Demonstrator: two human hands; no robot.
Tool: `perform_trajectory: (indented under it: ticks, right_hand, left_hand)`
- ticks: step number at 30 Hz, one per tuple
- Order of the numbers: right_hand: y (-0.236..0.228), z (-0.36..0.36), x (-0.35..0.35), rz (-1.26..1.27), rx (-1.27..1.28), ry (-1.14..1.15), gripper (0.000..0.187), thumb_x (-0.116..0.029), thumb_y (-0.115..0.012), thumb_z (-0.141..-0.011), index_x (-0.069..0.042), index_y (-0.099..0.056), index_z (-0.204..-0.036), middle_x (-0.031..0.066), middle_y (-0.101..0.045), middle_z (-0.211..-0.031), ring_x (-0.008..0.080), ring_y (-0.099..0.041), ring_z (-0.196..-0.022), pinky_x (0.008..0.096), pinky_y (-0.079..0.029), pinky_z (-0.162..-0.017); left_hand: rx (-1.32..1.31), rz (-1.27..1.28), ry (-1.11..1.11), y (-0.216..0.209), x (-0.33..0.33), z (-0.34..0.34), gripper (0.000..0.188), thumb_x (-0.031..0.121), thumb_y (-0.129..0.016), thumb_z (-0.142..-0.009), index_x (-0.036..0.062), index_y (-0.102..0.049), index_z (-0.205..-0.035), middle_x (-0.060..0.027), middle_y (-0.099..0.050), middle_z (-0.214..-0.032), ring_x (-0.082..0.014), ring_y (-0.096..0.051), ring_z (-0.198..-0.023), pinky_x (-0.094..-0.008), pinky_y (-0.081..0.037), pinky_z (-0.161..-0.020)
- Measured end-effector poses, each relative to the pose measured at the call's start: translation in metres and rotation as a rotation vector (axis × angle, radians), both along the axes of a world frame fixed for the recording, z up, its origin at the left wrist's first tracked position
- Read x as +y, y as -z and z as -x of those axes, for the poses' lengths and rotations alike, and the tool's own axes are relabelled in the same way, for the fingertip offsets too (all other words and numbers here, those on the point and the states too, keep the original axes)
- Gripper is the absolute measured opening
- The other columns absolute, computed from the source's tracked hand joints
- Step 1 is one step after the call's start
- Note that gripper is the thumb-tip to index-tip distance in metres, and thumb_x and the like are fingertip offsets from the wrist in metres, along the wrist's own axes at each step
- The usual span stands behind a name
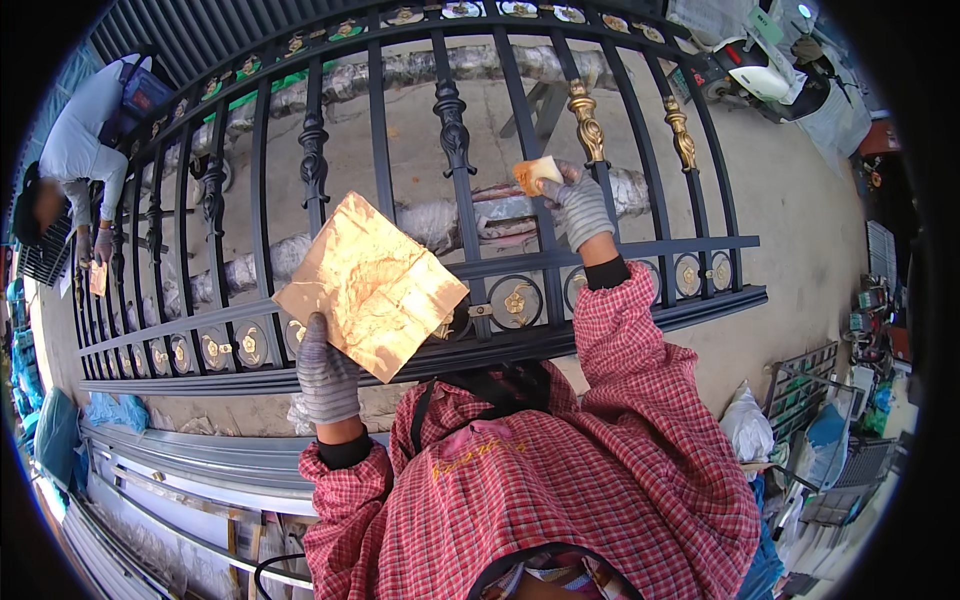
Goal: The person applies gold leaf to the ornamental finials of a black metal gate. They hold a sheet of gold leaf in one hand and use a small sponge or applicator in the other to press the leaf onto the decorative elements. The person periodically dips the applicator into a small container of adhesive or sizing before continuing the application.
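My left hand (pixel 327 375), in a grey striped glove, grips the lower corner of a square board (pixel 375 285) smeared with gold paint. In my gloved right hand (pixel 582 212) is a small pale sponge (pixel 538 175), stained orange-gold on its left side. Both hands are above a black metal gate (pixel 440 60) lying flat. Just beyond my right hand, a baluster ornament (pixel 587 120) is gold, as is another ornament (pixel 680 135) to its right. The ornament (pixel 453 130) left of my right hand is black. Gold flowers (pixel 515 303) sit inside rings along the near rail.
A co-worker (pixel 85 150) bends over the gate's left end with a gold-smeared piece (pixel 98 279) in hand. Wrapped bundles (pixel 430 225) lie beneath the gate. A motorbike (pixel 755 75) stands at the far right. Metal profiles (pixel 200 455) are stacked at near left; a white bag (pixel 747 425) lies at right.
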State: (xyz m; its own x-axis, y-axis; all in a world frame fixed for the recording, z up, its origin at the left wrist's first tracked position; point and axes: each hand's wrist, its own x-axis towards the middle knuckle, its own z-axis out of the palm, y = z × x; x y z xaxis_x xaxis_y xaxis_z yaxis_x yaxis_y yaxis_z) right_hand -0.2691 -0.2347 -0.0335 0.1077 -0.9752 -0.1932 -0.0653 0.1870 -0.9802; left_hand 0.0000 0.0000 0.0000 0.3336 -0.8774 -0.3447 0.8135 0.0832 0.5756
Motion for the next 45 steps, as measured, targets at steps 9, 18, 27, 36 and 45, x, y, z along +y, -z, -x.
perform_trajectory:
  ticks: [9, 18, 27, 36, 45]
  right_hand:
    - [0.043, -0.105, -0.089, 0.497, 0.758, -0.156, 0.033, -0.02, -0.069, -0.061, -0.003, -0.057, -0.087, 0.0187, -0.057, -0.079, 0.0315, -0.055, -0.075, 0.0358, -0.043, -0.066]
    - [0.063, -0.087, -0.139, 0.464, 1.132, -0.248, 0.022, -0.021, -0.062, -0.067, -0.006, -0.061, -0.084, 0.015, -0.059, -0.082, 0.0302, -0.056, -0.079, 0.0366, -0.045, -0.069]
    - [0.046, -0.107, -0.099, 0.331, 1.306, -0.611, 0.028, -0.021, -0.066, -0.062, -0.006, -0.06, -0.085, 0.0152, -0.059, -0.079, 0.0307, -0.056, -0.077, 0.0372, -0.043, -0.069]
    - [0.051, -0.129, -0.117, 0.733, 1.259, -0.586, 0.023, -0.016, -0.063, -0.064, -0.005, -0.058, -0.083, 0.0129, -0.056, -0.082, 0.0299, -0.054, -0.077, 0.0367, -0.043, -0.07]
    - [0.026, -0.13, -0.137, 0.816, 1.192, -0.432, 0.023, -0.013, -0.063, -0.063, -0.005, -0.059, -0.084, 0.0142, -0.057, -0.084, 0.0298, -0.055, -0.079, 0.0362, -0.045, -0.07]
  left_hand:
    - [-0.005, -0.191, -0.112, 0.007, -0.008, 0.006, 0.062, 0.027, -0.059, -0.076, 0.0009, -0.029, -0.123, -0.0121, -0.042, -0.119, -0.0258, -0.043, -0.108, -0.038, -0.035, -0.092]
    - [0.025, -0.249, -0.099, 0.019, -0.036, -0.008, 0.057, 0.023, -0.057, -0.077, -0.0019, -0.031, -0.12, -0.0124, -0.045, -0.114, -0.0239, -0.047, -0.103, -0.0368, -0.038, -0.089]
    - [0.076, -0.298, -0.113, 0.029, -0.043, -0.023, 0.057, 0.025, -0.057, -0.076, -0.0027, -0.032, -0.119, -0.0129, -0.046, -0.114, -0.0241, -0.047, -0.103, -0.0365, -0.036, -0.09]
    - [0.171, -0.284, -0.088, 0.042, -0.054, -0.026, 0.056, 0.024, -0.056, -0.077, -0.0034, -0.032, -0.119, -0.0134, -0.045, -0.114, -0.0242, -0.046, -0.104, -0.0369, -0.036, -0.09]
    - [0.053, -0.329, -0.143, 0.051, -0.05, -0.038, 0.057, 0.029, -0.057, -0.076, -0.0049, -0.035, -0.117, -0.013, -0.046, -0.112, -0.0227, -0.047, -0.102, -0.035, -0.037, -0.089]
